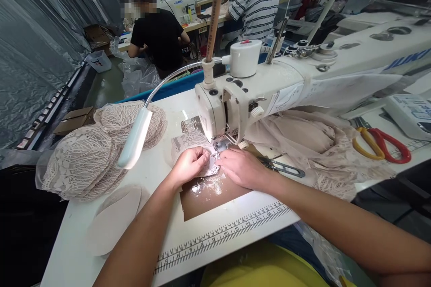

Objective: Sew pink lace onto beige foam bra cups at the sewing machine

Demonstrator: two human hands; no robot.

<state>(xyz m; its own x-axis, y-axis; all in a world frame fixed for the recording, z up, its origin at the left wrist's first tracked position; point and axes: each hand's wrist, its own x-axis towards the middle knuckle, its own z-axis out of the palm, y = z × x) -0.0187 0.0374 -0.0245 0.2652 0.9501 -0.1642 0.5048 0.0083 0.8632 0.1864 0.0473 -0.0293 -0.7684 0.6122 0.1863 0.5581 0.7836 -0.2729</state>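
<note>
A white sewing machine (215, 103) stands over the table, its needle area lit. Under the needle lies a beige lace piece (188, 141). My left hand (191, 163) pinches the near edge of this lace, thumb on top. Just right of it, my right hand (240, 168) presses its bent fingers together on the lace's right edge, close to the presser foot. Both hands are on the brown plate (208, 202) of the machine bed. The tips of my right fingers are partly hidden.
Stacked lace cups (81, 161) and smooth oval pads (116, 219) lie left, under a lamp (135, 138). Right are beige fabric (303, 134), small snips (286, 168) and red-and-yellow scissors (384, 143). A ruler strip (222, 235) runs along the front. Two people sit beyond.
</note>
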